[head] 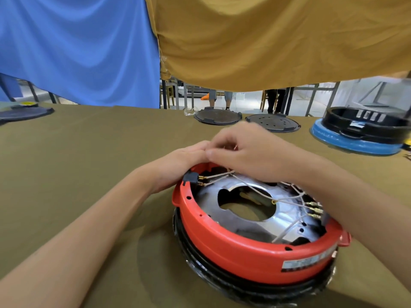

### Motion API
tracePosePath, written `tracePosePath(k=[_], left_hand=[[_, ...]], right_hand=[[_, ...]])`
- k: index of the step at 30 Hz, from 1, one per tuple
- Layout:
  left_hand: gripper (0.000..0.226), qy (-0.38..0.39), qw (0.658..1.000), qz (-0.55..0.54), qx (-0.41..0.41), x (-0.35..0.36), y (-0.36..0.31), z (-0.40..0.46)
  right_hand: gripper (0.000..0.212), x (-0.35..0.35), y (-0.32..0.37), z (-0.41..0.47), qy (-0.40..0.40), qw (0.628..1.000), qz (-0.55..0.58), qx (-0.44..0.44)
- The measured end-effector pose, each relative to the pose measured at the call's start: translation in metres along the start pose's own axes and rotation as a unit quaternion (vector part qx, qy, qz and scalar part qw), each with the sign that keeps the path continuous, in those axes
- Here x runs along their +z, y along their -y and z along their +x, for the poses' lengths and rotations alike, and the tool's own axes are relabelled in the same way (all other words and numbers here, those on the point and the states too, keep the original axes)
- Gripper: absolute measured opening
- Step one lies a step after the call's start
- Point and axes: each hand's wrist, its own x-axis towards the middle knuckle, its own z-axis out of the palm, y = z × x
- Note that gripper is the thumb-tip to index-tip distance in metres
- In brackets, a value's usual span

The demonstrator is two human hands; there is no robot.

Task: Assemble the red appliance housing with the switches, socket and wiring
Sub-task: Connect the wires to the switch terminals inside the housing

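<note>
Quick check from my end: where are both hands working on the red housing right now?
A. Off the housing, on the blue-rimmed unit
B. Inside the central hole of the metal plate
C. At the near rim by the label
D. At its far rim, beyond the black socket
D: the left hand and right hand meet at the far rim of the red housing, just past the black socket.

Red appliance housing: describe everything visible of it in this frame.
The round red plastic appliance housing lies open side up on the olive cloth-covered table, over a black ring. Inside sits a silvery metal plate with a large central hole, crossed by pale wires with brass terminals. A black socket sits at its far-left rim, a label on the near wall, tabs at each side. The left hand rests at its far rim; the right hand hovers over it, fingers curled.
</note>
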Motion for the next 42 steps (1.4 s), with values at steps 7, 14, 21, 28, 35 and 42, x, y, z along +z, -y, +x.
tracePosePath(k=[7,14,21,28,35,42], left_hand=[[0.024,0.033,0.998,0.056,-0.021,-0.004,-0.003,-0.001],[0.024,0.016,0.998,0.055,-0.023,-0.001,-0.006,-0.001],[0.023,0.014,1.0,0.019,-0.004,0.0,-0.004,-0.001],[0.025,0.01,1.0,0.021,0.008,0.002,-0.005,-0.002],[0.022,0.006,1.0,0.025,0.012,0.0,-0.001,-0.003],[0.027,0.007,0.999,0.022,0.026,0.001,0.001,-0.001]], right_hand=[[0.012,-0.036,-0.01,-0.002,0.055,0.998,0.002,0.014],[0.01,-0.021,-0.008,-0.001,0.084,0.996,-0.033,0.004],[0.015,0.006,-0.001,-0.004,0.067,0.993,-0.087,-0.04],[0.015,0.009,0.001,-0.004,0.062,0.993,-0.089,-0.052],[0.009,0.011,0.001,0.0,0.044,0.998,-0.035,-0.017],[0.01,0.016,0.003,0.004,0.054,0.994,-0.09,-0.025]])
